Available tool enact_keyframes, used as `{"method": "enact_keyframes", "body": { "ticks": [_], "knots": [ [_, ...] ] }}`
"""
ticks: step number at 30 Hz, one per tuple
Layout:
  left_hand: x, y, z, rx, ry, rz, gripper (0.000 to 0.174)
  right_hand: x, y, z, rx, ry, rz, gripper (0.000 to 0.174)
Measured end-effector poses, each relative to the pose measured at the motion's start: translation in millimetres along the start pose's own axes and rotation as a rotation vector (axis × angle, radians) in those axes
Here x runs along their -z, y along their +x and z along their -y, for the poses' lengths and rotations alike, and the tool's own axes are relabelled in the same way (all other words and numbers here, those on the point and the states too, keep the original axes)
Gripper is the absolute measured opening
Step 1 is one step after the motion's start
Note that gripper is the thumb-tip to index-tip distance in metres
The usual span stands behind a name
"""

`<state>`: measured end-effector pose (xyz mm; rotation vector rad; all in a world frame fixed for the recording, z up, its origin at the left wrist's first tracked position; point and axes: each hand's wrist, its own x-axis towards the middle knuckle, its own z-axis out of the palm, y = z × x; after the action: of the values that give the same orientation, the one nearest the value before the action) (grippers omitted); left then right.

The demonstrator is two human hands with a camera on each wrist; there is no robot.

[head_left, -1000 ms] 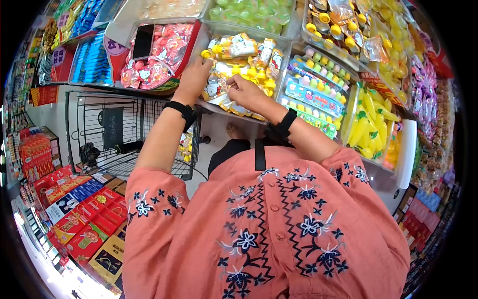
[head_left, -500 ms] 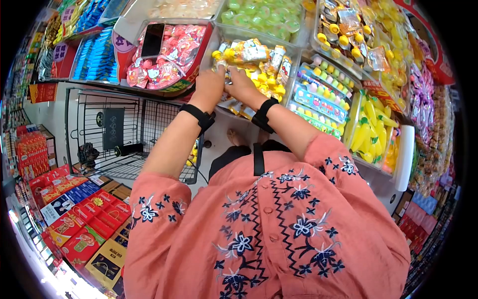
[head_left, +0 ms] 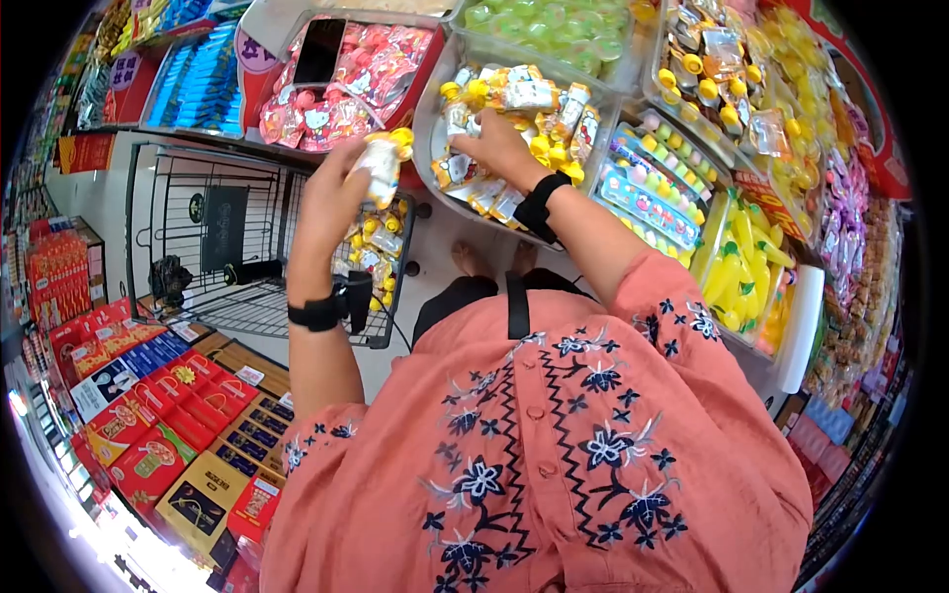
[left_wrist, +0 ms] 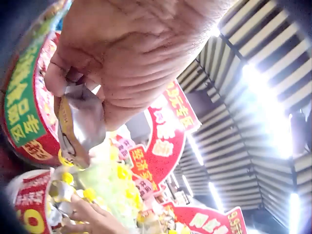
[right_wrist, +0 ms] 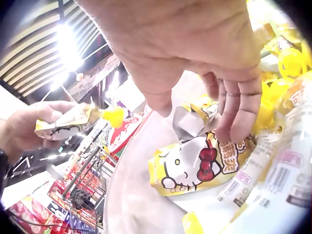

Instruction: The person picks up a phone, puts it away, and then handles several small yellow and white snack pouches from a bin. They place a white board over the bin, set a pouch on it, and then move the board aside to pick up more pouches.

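My left hand [head_left: 328,203] grips a white and yellow spouted pouch [head_left: 380,170] with a yellow cap, held up beside the cart's near corner. In the left wrist view the pouch's silvery underside [left_wrist: 85,117] shows below the curled fingers. My right hand [head_left: 499,150] reaches into a clear plastic bin [head_left: 427,148] full of similar pouches [head_left: 529,91]. Seen from the right wrist, its thumb stands apart from its bent fingers, with a silvery pouch end [right_wrist: 189,122] between them. The fingertips lie right over a pouch with a cat face [right_wrist: 187,168].
A wire shopping cart [head_left: 148,242] stands at left, with several yellow-capped pouches [head_left: 378,242] in its near corner. A phone [head_left: 321,51] lies on pink packets [head_left: 390,64] left of the bin. Right of it are candy strips [head_left: 643,193] and yellow banana-shaped packs [head_left: 730,252].
Both hands were together at the bin's left side half a second ago. My left hand has moved left, carrying a pouch out toward the cart; my right hand stays over the bin.
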<state>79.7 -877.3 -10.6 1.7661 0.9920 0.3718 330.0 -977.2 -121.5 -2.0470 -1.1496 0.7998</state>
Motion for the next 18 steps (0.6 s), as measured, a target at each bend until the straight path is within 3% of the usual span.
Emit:
{"method": "enact_keyframes", "body": {
  "ticks": [4,7,9,12,16,18],
  "knots": [
    [29,-50,57,0.223,-0.078,-0.158,0.040,-2,3,15,-0.049,-0.202,0.065,0.071],
    [44,-101,72,0.472,-0.103,-0.222,0.039,-9,10,7,-0.035,-0.246,0.065,0.067],
    [55,-144,85,0.529,-0.120,-0.276,0.040,-12,21,2,-0.019,-0.265,0.078,0.062],
    [78,-226,92,0.619,-0.060,-0.329,0.041,-6,31,-7,-0.103,-0.125,0.151,0.061],
    [91,-340,56,0.729,-0.049,-0.412,0.039,12,26,4,-0.248,0.254,0.339,0.046],
    [88,-384,28,0.885,0.023,-0.483,0.039,16,20,5,-0.331,0.446,0.354,0.042]
  ]
}}
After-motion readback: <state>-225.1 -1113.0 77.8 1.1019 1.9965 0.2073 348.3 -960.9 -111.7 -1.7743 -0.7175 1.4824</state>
